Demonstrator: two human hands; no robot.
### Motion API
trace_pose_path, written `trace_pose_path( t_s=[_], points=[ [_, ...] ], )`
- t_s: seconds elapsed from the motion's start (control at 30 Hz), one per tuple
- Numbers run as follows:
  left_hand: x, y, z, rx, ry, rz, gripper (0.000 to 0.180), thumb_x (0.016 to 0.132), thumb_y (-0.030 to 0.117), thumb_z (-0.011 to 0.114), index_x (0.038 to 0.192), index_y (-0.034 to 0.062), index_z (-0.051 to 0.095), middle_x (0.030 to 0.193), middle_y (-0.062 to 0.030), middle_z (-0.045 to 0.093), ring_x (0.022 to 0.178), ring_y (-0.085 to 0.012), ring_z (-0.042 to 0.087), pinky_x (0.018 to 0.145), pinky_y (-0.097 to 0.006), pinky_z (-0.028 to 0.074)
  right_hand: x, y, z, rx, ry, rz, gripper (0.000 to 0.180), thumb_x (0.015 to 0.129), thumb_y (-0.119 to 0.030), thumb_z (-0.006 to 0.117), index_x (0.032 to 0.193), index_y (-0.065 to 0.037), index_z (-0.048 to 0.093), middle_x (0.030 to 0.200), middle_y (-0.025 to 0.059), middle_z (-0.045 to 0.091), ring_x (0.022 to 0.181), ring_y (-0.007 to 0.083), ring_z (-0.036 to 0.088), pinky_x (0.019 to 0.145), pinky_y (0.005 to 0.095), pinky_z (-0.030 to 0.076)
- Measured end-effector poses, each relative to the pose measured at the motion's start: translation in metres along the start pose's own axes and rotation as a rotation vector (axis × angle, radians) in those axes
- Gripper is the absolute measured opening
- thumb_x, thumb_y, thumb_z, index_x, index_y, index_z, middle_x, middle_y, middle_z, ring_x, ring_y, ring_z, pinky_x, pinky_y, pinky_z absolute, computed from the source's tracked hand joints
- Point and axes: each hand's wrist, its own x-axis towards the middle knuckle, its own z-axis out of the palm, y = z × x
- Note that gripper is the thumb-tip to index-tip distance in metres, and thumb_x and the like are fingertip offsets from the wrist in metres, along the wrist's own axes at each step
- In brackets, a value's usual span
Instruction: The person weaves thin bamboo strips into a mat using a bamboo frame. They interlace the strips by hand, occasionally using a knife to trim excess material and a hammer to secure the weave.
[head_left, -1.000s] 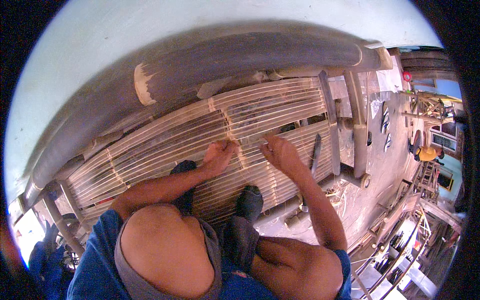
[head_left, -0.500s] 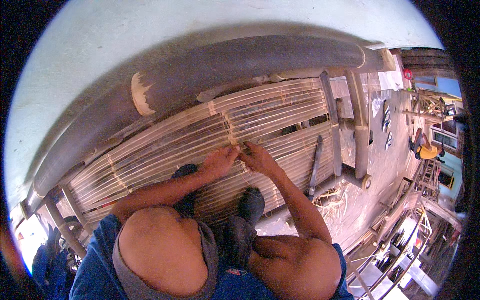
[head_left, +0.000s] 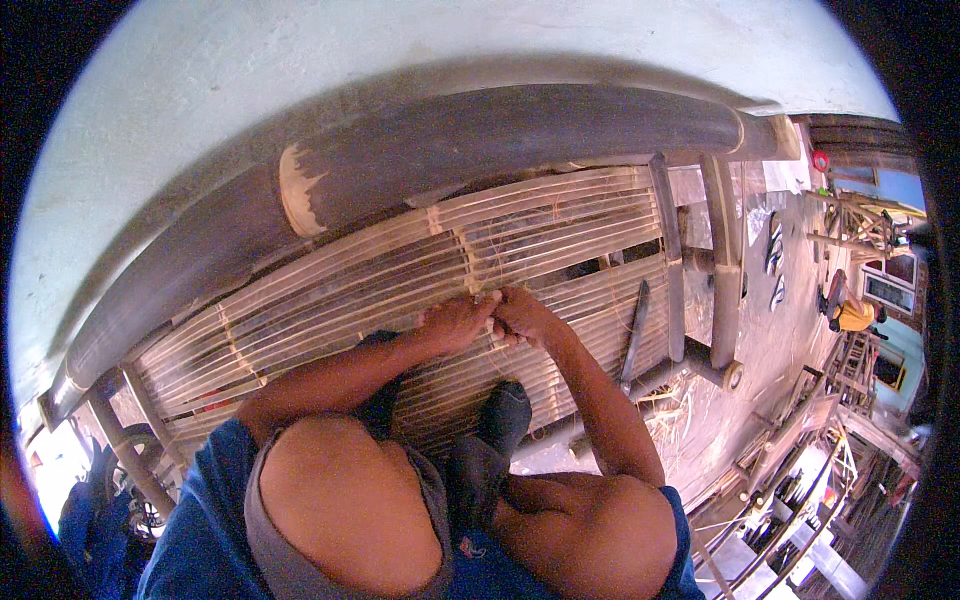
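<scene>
My left hand (head_left: 455, 323) and my right hand (head_left: 526, 317) meet over a bamboo slat bench (head_left: 330, 300), just on my side of a pale cross-binding (head_left: 468, 262). Both are closed, fingertips pressed close together. Whatever thin thing they grip is mostly hidden by the fingers. Long split-bamboo slats run left to right beneath them, tied at intervals. To the right of my right hand, a long dark-bladed knife (head_left: 636, 335) lies across the slats. One of my dark-covered feet (head_left: 504, 412) rests on the bench below the hands.
A thick dark bamboo pole (head_left: 480, 125) forms the far edge, against a pale wall (head_left: 300, 60). Bamboo posts (head_left: 720, 260) stand at the right end. Beyond lie sandals (head_left: 776, 258), shavings (head_left: 670, 410) and a seated person in yellow (head_left: 855, 312).
Both hands have drawn slightly toward me from the cross-binding. My right fingers have curled in more tightly. The whole view has shifted a little.
</scene>
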Motion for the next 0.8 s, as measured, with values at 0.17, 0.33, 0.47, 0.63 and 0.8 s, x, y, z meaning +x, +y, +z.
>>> trace_pose_path(
  t_s=[0.17, 0.33, 0.47, 0.63, 0.8],
  points=[
    [0.004, 0.014, -0.017, -0.165, -0.127, -0.113, 0.069, 0.105, 0.052, 0.01, 0.124, 0.0028, 0.056, 0.12, -0.0252, 0.063, 0.107, -0.044, 0.062, 0.097, -0.05, 0.047, 0.003, -0.002, 0.007, 0.201, 0.003, 0.067, 0.02, 0.097, -0.021, 0.05, 0.085, -0.007, 0.059, 0.056, 0.004, 0.053, 0.038, 0.0147, 0.047, 0.034, 0.0292, 0.035],
    [0.007, 0.027, -0.041, -0.389, -0.282, -0.212, 0.076, 0.103, 0.058, 0.008, 0.126, 0.0041, 0.056, 0.126, -0.0252, 0.061, 0.117, -0.0417, 0.058, 0.105, -0.049, 0.041, 0.004, -0.006, 0.009, 0.269, 0.025, 0.099, 0.024, 0.099, -0.025, 0.046, 0.084, -0.008, 0.056, 0.057, 0.0042, 0.052, 0.04, 0.0156, 0.048, 0.035, 0.0322, 0.037],
    [0.009, 0.026, -0.044, -0.48, -0.307, -0.221, 0.079, 0.102, 0.062, 0.008, 0.129, 0.0043, 0.055, 0.129, -0.0232, 0.06, 0.124, -0.0389, 0.054, 0.11, -0.048, 0.037, 0.006, -0.008, 0.011, 0.275, 0.025, 0.125, 0.028, 0.101, -0.029, 0.044, 0.089, -0.007, 0.057, 0.057, 0.0044, 0.053, 0.04, 0.0163, 0.049, 0.035, 0.0328, 0.038],
    [0.007, 0.014, -0.021, -0.463, -0.109, -0.146, 0.084, 0.1, 0.064, 0.006, 0.116, 0.0006, 0.06, 0.114, -0.0212, 0.064, 0.109, -0.0373, 0.058, 0.101, -0.047, 0.042, 0.004, -0.009, 0.001, 0.085, -0.016, 0.114, 0.03, 0.101, -0.033, 0.046, 0.091, -0.008, 0.059, 0.057, 0.0044, 0.053, 0.04, 0.0154, 0.05, 0.035, 0.0326, 0.04],
    [0.013, 0.011, -0.012, -0.619, -0.096, 0.054, 0.089, 0.099, 0.066, 0.004, 0.112, -0.0003, 0.061, 0.107, -0.0219, 0.067, 0.103, -0.0382, 0.06, 0.097, -0.048, 0.043, 0.002, -0.011, -0.018, 0.097, -0.161, 0.097, 0.03, 0.1, -0.036, 0.049, 0.093, -0.009, 0.061, 0.06, 0.0022, 0.055, 0.043, 0.0132, 0.05, 0.038, 0.0299, 0.041]
  ],
)
